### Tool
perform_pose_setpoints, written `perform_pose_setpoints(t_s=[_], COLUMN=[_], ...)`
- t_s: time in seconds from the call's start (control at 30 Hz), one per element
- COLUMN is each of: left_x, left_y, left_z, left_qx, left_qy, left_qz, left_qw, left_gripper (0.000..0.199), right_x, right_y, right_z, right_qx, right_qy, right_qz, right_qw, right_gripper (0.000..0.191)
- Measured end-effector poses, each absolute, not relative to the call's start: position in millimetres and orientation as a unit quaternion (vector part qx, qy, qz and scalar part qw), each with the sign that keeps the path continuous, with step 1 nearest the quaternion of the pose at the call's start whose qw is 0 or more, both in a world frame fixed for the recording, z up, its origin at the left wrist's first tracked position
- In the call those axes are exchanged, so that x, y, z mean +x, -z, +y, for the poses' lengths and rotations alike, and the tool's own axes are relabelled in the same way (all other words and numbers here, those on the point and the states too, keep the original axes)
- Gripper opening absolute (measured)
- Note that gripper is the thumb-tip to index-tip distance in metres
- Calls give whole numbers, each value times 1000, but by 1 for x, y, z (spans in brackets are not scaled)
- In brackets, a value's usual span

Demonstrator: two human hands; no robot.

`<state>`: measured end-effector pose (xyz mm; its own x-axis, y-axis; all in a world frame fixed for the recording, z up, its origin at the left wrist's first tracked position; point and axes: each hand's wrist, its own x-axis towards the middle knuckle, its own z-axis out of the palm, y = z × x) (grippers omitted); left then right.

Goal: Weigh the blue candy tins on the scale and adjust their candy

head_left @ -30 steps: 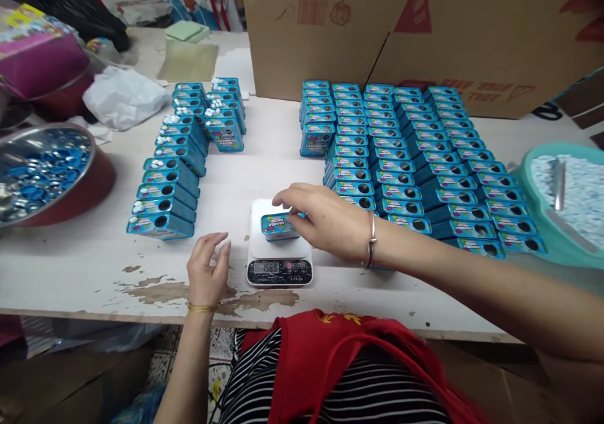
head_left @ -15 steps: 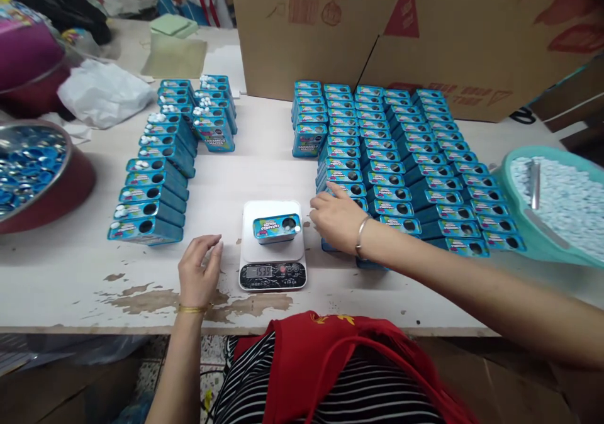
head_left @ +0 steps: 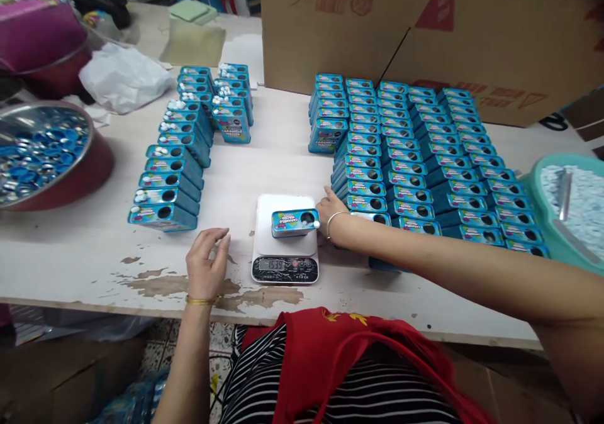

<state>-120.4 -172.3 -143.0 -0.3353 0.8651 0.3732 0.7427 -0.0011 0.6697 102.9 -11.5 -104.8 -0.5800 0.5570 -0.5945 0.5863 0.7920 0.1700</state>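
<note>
On the white scale [head_left: 284, 248] stands one blue tin [head_left: 290, 221], long axis sideways, just left of the nearer right hand [head_left: 332, 213], whose grip cannot be told; the left hand [head_left: 206, 270] has fingers loosely curled, thumb apart.

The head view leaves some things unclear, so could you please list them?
Right hand: some fingers, head view, hidden by the hand itself.
Teal basin: right side, head view, cut by the edge.
Bowl: left side, head view, cut by the edge.
Scale: fine button labels, head view, too small.
</note>
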Motion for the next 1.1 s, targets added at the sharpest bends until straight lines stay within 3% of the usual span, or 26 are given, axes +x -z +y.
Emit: perform_pose_setpoints(t_s=[0.2, 0.33, 0.43, 0.57, 0.73, 1.1], left_x=[-123, -124, -127, -125, -118, -121], left_y=[147, 145, 145, 144, 139, 141], left_z=[-175, -176, -178, -177, -171, -181], left_qx=[567, 566, 559, 558, 575, 575], left_qy=[-418, -424, -427, -424, -420, -416], left_qz=[705, 704, 708, 711, 700, 702], left_qw=[80, 68, 61, 61, 64, 61], left_gripper=[20, 19, 19, 20, 20, 18], right_x=[101, 110, 131, 153, 147, 126], right_y=[95, 61, 27, -1, 6, 13], right_z=[-8, -2, -8, -30, -44, -32], right_qx=[338, 354, 396, 404, 359, 373], right_qy=[31, 23, 52, 199, 322, 322], right_qz=[890, 892, 896, 891, 876, 869], right_qw=[303, 279, 195, 62, 11, -52], right_gripper=[26, 27, 22, 19, 14, 11])
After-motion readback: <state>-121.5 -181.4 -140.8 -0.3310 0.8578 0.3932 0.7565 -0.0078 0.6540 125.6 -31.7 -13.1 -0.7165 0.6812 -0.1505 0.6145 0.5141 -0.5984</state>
